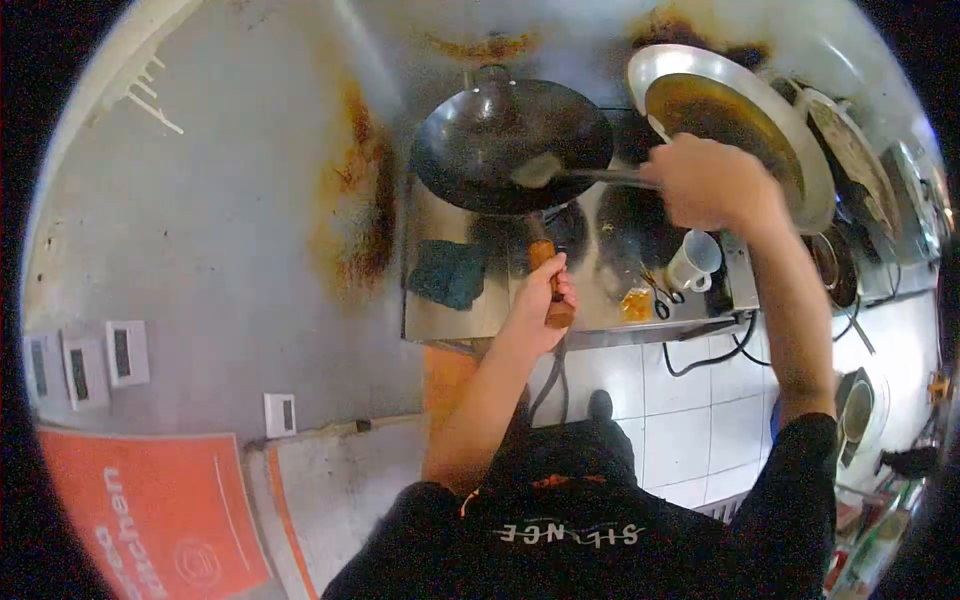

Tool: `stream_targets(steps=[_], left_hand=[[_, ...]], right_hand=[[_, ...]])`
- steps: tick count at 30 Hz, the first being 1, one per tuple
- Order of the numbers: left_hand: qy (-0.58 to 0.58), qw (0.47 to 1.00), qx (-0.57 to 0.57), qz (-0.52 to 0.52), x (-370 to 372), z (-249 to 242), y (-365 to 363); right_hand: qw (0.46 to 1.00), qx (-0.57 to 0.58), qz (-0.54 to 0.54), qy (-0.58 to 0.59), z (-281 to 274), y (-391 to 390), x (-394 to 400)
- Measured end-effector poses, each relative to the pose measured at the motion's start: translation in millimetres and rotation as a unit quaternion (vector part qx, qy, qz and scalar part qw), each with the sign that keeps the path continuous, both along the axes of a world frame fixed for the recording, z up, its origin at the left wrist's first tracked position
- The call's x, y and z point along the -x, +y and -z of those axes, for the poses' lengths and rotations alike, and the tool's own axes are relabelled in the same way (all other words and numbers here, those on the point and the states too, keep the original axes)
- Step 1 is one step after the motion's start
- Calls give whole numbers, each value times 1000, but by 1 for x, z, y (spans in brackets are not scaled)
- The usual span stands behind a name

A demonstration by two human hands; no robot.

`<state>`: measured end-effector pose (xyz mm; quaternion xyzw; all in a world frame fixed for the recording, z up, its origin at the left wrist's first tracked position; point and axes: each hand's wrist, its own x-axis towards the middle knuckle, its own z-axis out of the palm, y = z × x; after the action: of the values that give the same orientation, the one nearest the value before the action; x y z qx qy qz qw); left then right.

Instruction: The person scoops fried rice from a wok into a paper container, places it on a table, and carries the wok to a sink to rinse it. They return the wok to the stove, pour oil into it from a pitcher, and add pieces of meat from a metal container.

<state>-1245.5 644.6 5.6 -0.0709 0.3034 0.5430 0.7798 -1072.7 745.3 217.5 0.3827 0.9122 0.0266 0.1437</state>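
A dark wok [470, 140] sits over the stove, its wooden handle [541, 256] pointing toward me. My left hand [548, 300] is wrapped round that handle. My right hand [705, 182], slightly blurred, grips the shaft of a metal ladle [605, 176]. The ladle's head reaches inside the wok, near its lower right side. Only a thin sheen shows on the wok's inner surface. On the steel counter, a dark green cloth [447, 274] lies left of the handle. Right of it are a small orange packet [636, 305], black-handled scissors [662, 300] and a white mug [693, 262].
A large metal pan [812, 180] leans at the back right, with another round pan [855, 160] beyond it. Black hoses [690, 372] hang below the counter's front edge [620, 336]. A stained metal wall [250, 200] stands close on the left.
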Motion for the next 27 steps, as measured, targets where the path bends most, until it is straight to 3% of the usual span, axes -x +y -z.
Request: stream_targets(steps=[2,4,6,7,8,9,10,11,14,15,16,18,20,22,24,26,27], left_hand=[[-5,1000,18,-2,-13,7,12],[19,998,-53,1,-10,12,4],[6,993,-109,-53,4,-6,-15],[40,999,-23,-20,20,29,-21],[143,990,-6,-9,31,57,-33],[247,969,17,4,40,88,-50],[306,948,49,68,45,149,-58],[360,920,81,135,43,205,-65],[228,969,92,27,13,262,-78],[208,971,111,-24,12,224,-82],[213,972,101,17,14,224,-73],[211,969,86,95,19,228,-66],[278,955,33,95,23,161,-67],[145,989,22,8,-2,141,-53],[54,995,36,-72,1,70,-36],[-15,994,-51,-100,2,42,-12],[-23,993,-61,-103,-6,32,-3]], right_hand=[[990,-76,85,87,38,-9,44],[994,-75,24,79,72,-4,77],[993,-61,-23,101,58,-2,57],[995,-63,-57,51,28,-9,41],[999,-15,-26,-34,-13,-28,44],[998,-32,35,-33,-19,-39,48],[993,-46,101,-31,-21,-45,48],[993,-62,97,-24,-6,-40,50],[993,-92,73,10,68,-9,44],[995,-89,50,25,83,-2,38],[996,-85,18,36,87,3,35],[1000,-20,14,17,36,-22,40],[996,76,36,-43,14,-17,47],[994,92,-12,-51,28,21,38],[992,126,21,-16,51,32,47],[965,202,166,34,59,33,85],[970,200,141,8,62,32,93]])
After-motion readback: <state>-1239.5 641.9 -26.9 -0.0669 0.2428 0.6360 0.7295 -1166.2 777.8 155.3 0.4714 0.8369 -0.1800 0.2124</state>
